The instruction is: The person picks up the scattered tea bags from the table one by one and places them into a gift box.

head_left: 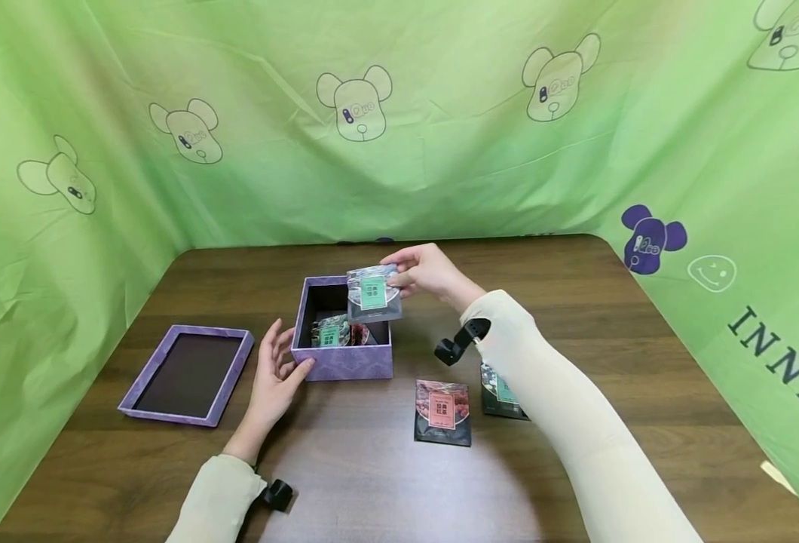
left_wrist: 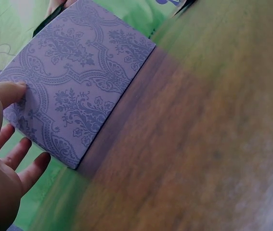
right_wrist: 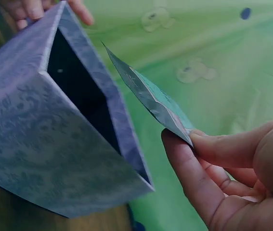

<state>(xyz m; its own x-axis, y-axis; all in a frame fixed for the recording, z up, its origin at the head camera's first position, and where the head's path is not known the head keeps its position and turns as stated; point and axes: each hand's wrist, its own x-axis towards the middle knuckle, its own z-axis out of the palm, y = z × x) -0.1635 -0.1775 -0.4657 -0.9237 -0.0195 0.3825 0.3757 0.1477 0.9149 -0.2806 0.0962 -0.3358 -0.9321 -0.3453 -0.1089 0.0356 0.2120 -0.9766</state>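
Observation:
A purple patterned box (head_left: 341, 363) stands open on the table. My left hand (head_left: 279, 377) holds its near left corner, thumb on the front face and fingers along the left side. In the left wrist view that thumb rests on the patterned face of the box (left_wrist: 73, 77). My right hand (head_left: 430, 273) pinches a tea sachet with a green label (head_left: 374, 296) by its right edge, over the box's right side. Seen from the right wrist, thumb and forefinger clamp the sachet (right_wrist: 148, 96) beside the box rim. Inside the box lies another green-labelled sachet (head_left: 332, 332), with a reddish one beside it.
The purple lid (head_left: 230, 377) lies at the left with its dark inside up. A red-labelled sachet (head_left: 442, 412) lies in front of the box. Right of it, a green-labelled sachet (head_left: 497, 392) is partly hidden under my right sleeve. A green curtain (head_left: 427, 181) surrounds the table.

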